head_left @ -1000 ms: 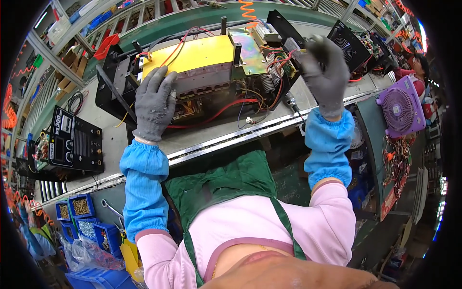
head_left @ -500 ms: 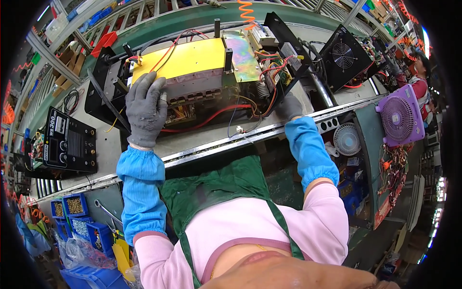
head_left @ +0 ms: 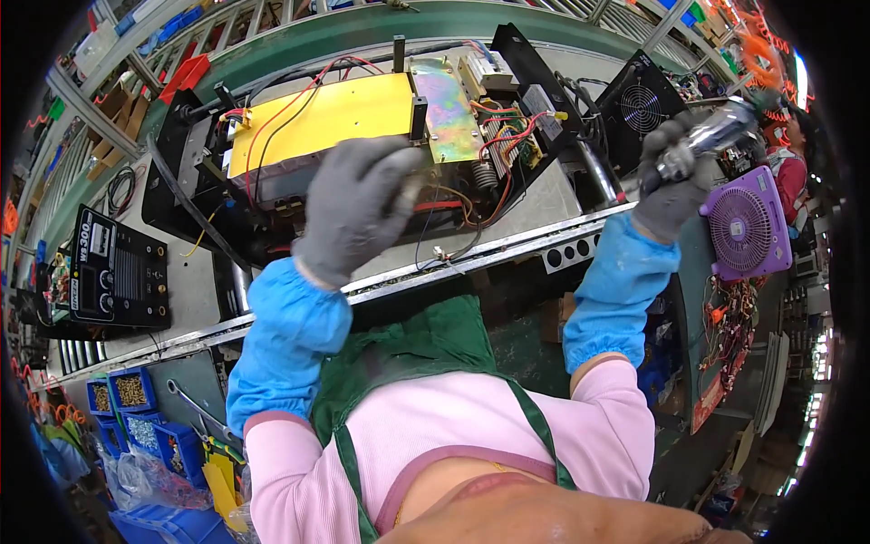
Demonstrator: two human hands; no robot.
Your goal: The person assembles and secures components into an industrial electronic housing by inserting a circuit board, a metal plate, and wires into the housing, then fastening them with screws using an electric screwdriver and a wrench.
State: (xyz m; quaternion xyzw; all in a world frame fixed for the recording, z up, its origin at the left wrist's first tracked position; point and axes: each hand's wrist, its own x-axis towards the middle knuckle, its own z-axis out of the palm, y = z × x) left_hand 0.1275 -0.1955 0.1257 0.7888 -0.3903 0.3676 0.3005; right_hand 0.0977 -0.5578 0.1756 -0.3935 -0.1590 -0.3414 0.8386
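In the raised right hand (head_left: 671, 177), gloved in grey, a shiny metal air screwdriver (head_left: 716, 136) is gripped, slanting up to the right. My left hand (head_left: 358, 204), also gloved, hovers over the near edge of an opened machine chassis (head_left: 190, 163). Its fingers are bent and blurred, so whether they hold something small is unclear. On the chassis lies a yellow insulating sheet (head_left: 317, 118) with red and black wires across it. Right of the sheet sits an iridescent metal plate (head_left: 446, 109), beside a wired circuit board (head_left: 507, 136).
A black welding machine (head_left: 118, 267) stands at the left, and a black panel with a fan (head_left: 639, 109) at the right. A purple fan (head_left: 748, 222) is beside my right arm. Blue bins (head_left: 131, 390) of small hardware and a wrench (head_left: 195, 408) lie at the lower left.
My right hand has left the chassis's right end, moved up and right, and taken hold of the air screwdriver. My left hand has lifted off the yellow sheet's left side and shifted right.
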